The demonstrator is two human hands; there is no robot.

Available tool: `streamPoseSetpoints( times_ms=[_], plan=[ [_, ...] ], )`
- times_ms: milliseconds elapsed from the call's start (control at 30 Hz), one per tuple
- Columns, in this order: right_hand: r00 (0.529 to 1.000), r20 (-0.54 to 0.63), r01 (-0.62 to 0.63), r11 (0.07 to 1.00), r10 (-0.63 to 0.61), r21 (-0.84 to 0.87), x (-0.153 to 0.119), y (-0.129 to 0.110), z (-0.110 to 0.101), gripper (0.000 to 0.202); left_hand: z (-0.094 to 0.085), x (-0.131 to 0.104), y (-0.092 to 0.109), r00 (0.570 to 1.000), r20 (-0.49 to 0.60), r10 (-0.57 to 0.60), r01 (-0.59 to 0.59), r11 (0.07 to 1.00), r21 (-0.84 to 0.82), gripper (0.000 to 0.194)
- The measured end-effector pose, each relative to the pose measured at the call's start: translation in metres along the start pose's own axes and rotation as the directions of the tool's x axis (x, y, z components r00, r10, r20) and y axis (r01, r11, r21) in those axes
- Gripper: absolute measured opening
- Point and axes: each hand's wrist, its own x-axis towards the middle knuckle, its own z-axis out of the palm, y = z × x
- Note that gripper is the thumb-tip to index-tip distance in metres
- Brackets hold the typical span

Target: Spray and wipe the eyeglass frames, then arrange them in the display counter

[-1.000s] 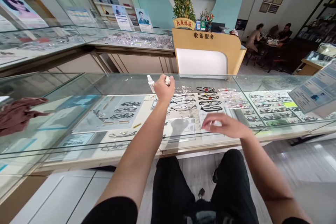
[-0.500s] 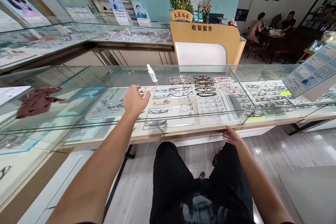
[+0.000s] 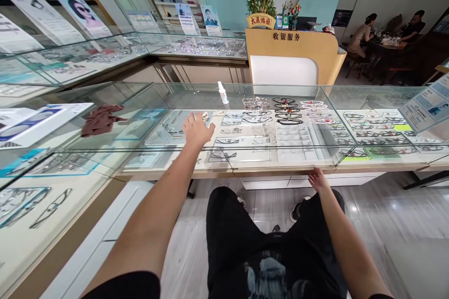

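Note:
My left hand is over the glass top of the display counter, its fingers spread and nothing in its grasp. A small off-white object shows just beyond its fingers, partly covered by the hand; its kind is unclear. Farther off, a white spray bottle stands upright on the glass. My right hand rests at the counter's front edge with fingers loosely extended. Eyeglass frames lie in rows under the glass.
To the left, a crumpled brown cloth lies on the glass beside a white printed stand. A tilted sign stands at right. Behind is a wooden cashier desk. Two people sit at a far table.
My left hand has let go of the small off-white object, and its fingers have spread. The view has turned left, so the counter things appear farther right. My right hand stays at the edge.

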Motion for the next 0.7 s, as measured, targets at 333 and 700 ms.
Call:
streamPoseSetpoints(
  times_ms=[333,700],
  plan=[
    [1.000,0.005,0.021,1.000,-0.021,-0.011,-0.022,0.022,-0.027,0.028,-0.002,-0.002,0.002,1.000,0.012,-0.004,0.004,1.000,-0.005,0.082],
    [1.000,-0.001,-0.017,1.000,0.017,-0.009,-0.068,0.053,-0.067,0.025,-0.013,-0.008,0.008,0.999,0.037,0.004,-0.004,1.000,0.014,0.081]
  ],
)
